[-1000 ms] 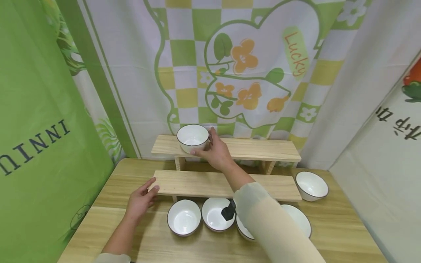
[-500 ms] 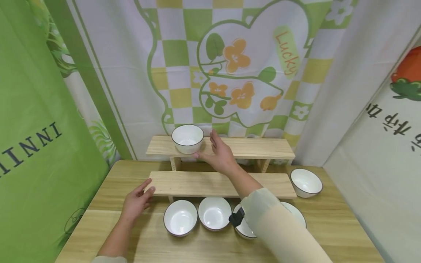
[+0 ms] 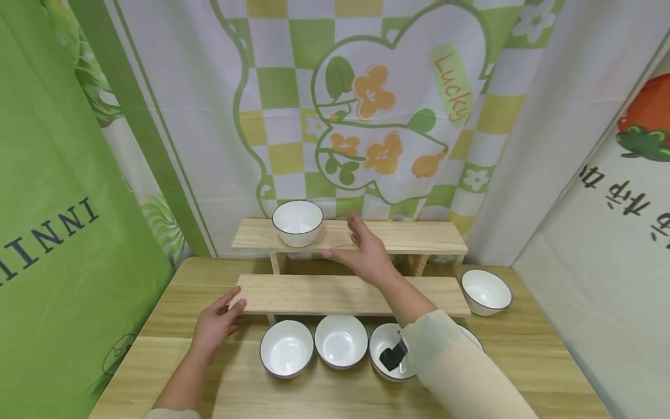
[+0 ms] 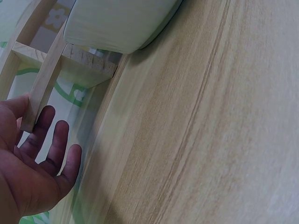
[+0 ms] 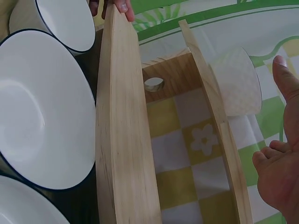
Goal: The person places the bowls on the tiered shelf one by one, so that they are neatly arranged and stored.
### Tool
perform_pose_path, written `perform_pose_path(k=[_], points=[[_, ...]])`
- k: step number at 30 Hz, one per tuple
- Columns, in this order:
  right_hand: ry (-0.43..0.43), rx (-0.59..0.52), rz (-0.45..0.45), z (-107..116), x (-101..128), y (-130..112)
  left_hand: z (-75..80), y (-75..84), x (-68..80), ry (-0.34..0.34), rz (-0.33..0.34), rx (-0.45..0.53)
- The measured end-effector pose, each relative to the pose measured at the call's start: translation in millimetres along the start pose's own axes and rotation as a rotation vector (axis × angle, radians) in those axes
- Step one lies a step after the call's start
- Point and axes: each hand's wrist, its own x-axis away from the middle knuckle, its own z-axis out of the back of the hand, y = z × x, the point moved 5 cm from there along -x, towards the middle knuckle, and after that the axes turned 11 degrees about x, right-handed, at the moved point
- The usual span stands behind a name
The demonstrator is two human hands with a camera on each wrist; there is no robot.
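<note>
A white bowl with a dark rim (image 3: 297,223) (image 5: 239,81) stands on the upper wooden shelf (image 3: 419,237) at its left end. My right hand (image 3: 365,251) (image 5: 278,175) hovers open just right of that bowl, fingers straight, touching nothing. My left hand (image 3: 217,323) (image 4: 32,172) is open, its fingertips resting against the left end of the lower wooden shelf (image 3: 314,294) (image 5: 122,140). Three white bowls (image 3: 287,348) (image 3: 341,340) (image 3: 388,349) sit in a row on the table in front of the lower shelf.
Another white bowl (image 3: 485,291) stands on the wooden table (image 3: 173,308) at the right of the shelves. A further bowl lies mostly hidden behind my right sleeve (image 3: 460,378). Printed cloth hangs behind and to both sides.
My right hand has let go of the bowl on the upper shelf and drawn back to the right, fingers opening. The left hand has stayed at the lower shelf's end.
</note>
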Motion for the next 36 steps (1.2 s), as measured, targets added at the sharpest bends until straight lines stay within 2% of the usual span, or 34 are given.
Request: perform_pose_path(k=[9, 19, 25, 36], points=[[-0.014, 0.008, -0.003, 15.2, 15.0, 9.0, 3.1, -3.7, 1.3, 0.006, -0.001, 0.014], [0.033, 0.043, -0.01, 32.8, 28.5, 22.6, 2.4, -2.5, 4.2, 0.001, -0.001, 0.003], [0.038, 0.036, 0.028, 41.1, 37.4, 22.7, 1.2, 0.0, 4.5, -0.004, -0.003, -0.01], [0.059, 0.033, 0.044, 58.5, 53.6, 28.0, -0.8, 1.2, 1.1, -0.006, 0.002, -0.021]])
